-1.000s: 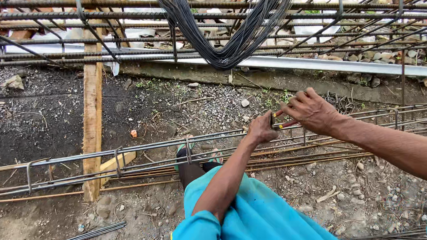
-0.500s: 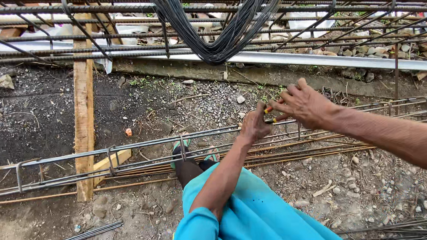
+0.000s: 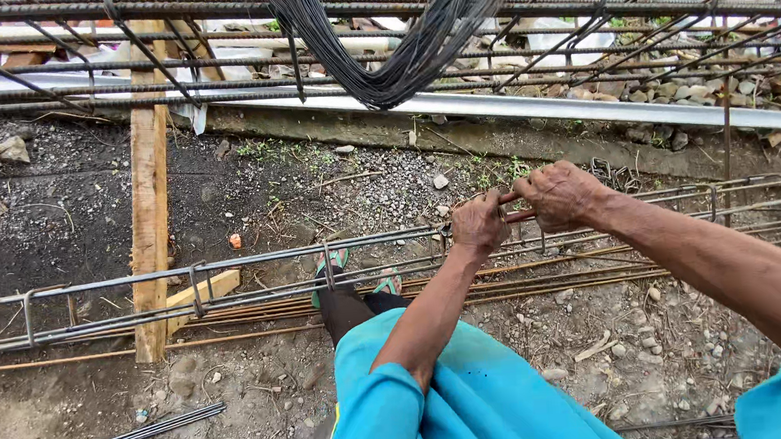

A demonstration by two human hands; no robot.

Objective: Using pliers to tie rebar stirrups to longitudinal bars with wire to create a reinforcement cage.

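Two hands, left hand (image 3: 478, 224) and right hand (image 3: 559, 195), had fingers clenched around one long grey steel rebar cage (image 3: 231, 274); one wooden plank (image 3: 148, 189) stood far left of them.

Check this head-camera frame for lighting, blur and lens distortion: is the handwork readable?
Head view: soft, even daylight with weak shadows; slightly blown-out at the top right edge. Both hands, left hand and right hand, are sharp on the rebar cage. Wide-angle bending curves the bars toward the edges. The hanging tie wire bundle partly blocks the top.
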